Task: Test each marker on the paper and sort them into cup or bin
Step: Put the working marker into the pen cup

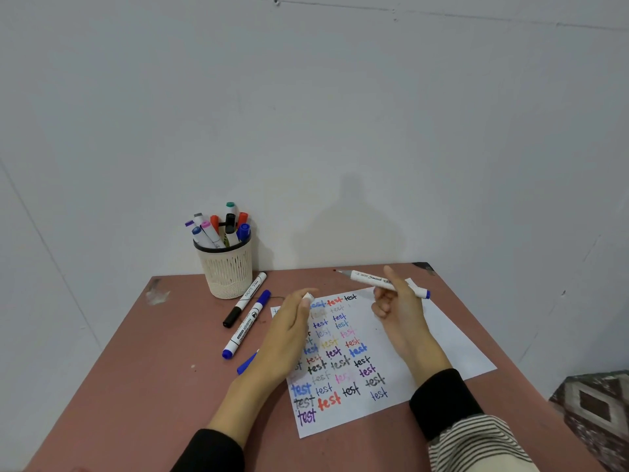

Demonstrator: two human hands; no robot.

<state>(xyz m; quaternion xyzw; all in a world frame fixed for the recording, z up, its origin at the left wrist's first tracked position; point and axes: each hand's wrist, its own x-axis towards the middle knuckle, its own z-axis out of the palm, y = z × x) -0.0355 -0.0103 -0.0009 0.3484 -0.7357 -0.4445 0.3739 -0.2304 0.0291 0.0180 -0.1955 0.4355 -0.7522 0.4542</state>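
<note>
— Reddish-brown table (143, 362) w/ a white paper (439, 338) on it, rows of "test" in blue, red, black, pink, purple. Where's the marker being tried?

— Right hand (396, 306) has it: fingers curled round a white marker (372, 279), held up above the paper's far edge, lying roughly level. Uncapped grey tip w/ a red nib points left, blue end sticks out to the right.

— And the left hand (292, 330)?

— Raised over the paper's left side, fingertips pinching a small white cap (308, 296) (pretty sure it's a cap, it's tiny and partly hidden).

— Others waiting?

— Two on the table left of the paper, just beside each other: black-capped marker (245, 299) next to the cup, blue-capped marker (246, 324) nearer the person. A third blue pen (247, 362) peeks out from under the left wrist.

— Cup?

— Cream mesh cup (227, 270) at the table's back-left by the wall, holding approx. nine markers upright or leaning: green, orange, black, blue, pink, purple, grey caps. Can't see any bin in shot
</note>
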